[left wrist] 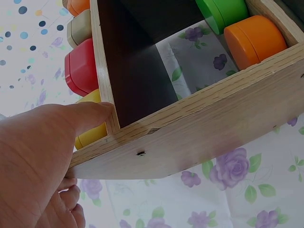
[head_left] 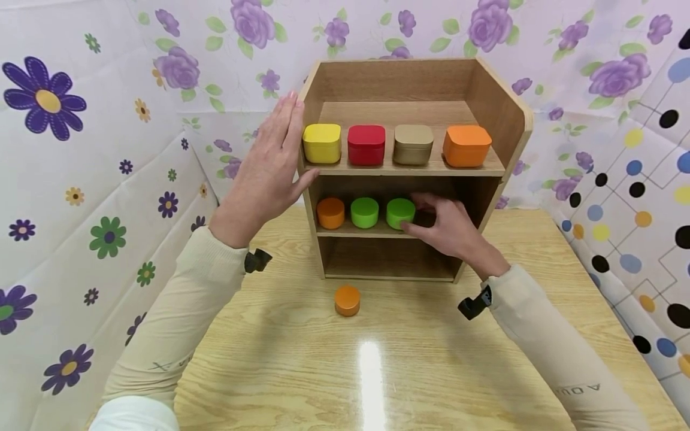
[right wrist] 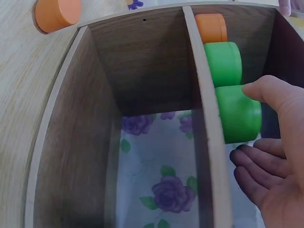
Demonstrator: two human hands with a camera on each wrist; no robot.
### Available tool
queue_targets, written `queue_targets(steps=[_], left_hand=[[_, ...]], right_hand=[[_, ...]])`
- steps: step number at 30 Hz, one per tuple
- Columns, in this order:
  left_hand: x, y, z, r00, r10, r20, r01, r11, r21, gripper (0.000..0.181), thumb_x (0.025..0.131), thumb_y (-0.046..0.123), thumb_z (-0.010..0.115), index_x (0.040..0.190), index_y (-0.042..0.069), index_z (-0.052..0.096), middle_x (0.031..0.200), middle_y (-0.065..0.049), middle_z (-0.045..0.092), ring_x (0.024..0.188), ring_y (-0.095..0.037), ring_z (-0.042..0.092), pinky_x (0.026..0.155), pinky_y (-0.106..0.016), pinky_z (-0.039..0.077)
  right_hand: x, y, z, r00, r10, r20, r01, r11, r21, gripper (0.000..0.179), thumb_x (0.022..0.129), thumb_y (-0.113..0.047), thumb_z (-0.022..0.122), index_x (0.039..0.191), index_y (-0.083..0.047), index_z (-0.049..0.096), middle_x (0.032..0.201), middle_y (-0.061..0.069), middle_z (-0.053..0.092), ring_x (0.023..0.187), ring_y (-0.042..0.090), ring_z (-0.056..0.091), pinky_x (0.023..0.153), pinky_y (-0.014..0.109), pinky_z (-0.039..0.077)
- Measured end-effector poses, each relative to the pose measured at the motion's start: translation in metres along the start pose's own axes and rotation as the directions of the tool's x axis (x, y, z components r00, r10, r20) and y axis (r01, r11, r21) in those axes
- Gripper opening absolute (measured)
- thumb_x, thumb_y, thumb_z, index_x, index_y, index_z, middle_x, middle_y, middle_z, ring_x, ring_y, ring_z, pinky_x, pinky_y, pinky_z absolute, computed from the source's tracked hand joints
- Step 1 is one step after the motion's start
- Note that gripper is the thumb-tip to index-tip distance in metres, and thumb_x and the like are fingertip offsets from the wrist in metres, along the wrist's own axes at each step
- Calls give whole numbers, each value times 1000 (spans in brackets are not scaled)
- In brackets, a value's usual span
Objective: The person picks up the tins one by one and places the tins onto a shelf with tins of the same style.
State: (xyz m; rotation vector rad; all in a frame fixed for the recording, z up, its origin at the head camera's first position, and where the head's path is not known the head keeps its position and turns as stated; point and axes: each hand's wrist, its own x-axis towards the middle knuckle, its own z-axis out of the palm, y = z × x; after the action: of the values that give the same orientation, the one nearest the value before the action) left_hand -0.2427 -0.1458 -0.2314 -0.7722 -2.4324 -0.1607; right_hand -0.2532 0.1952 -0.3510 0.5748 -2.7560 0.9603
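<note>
My left hand lies along the left side of a wooden shelf unit, fingers straight and thumb touching its front edge. On the middle shelf my right hand is at the rightmost round green container. Its thumb touches that container, while the other fingers lie loosely around the far side with a small gap. Left of it stand another round green container and a round orange one. A second round orange container sits on the table before the unit.
Along the top shelf stand boxy containers: yellow, red, gold-beige and orange. The unit stands on a light wood table, with a flowered cloth behind and patterned cloths at both sides.
</note>
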Motion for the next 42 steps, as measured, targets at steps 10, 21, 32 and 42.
queue_targets(steps=[10,21,32,42], left_hand=[[0,-1,0,1000,-6,7,5,1000,6,100,100,28,74,167,-5,7,178,-21,6,167,-35,8,138,-42,8],[-1,-2,0,1000,3,5,-3,1000,10,100,99,27,74,167,-6,8,178,-23,8,167,-35,8,138,-43,8],[-1,-1,1,1000,-1,6,1,1000,4,100,99,27,74,167,-6,8,177,-23,9,167,-35,8,138,-43,8],[-1,0,0,1000,-1,5,1,1000,-1,100,100,27,74,167,-6,8,178,-22,8,167,-35,8,138,-43,8]], right_hand=[[-16,-12,-18,987,-128,-94,128,992,-9,65,89,-27,86,143,-1,61,136,19,71,124,38,69,110,54,54],[-45,-23,-6,973,-186,-135,201,973,111,65,85,-22,90,140,-1,63,135,16,72,121,33,71,105,48,59],[-61,-22,37,981,-164,-100,179,968,175,66,85,-26,90,141,-4,64,136,13,72,124,30,70,107,47,58],[-65,-14,87,983,-175,-50,182,948,260,62,84,-20,91,139,-7,65,133,15,72,120,27,72,106,44,59]])
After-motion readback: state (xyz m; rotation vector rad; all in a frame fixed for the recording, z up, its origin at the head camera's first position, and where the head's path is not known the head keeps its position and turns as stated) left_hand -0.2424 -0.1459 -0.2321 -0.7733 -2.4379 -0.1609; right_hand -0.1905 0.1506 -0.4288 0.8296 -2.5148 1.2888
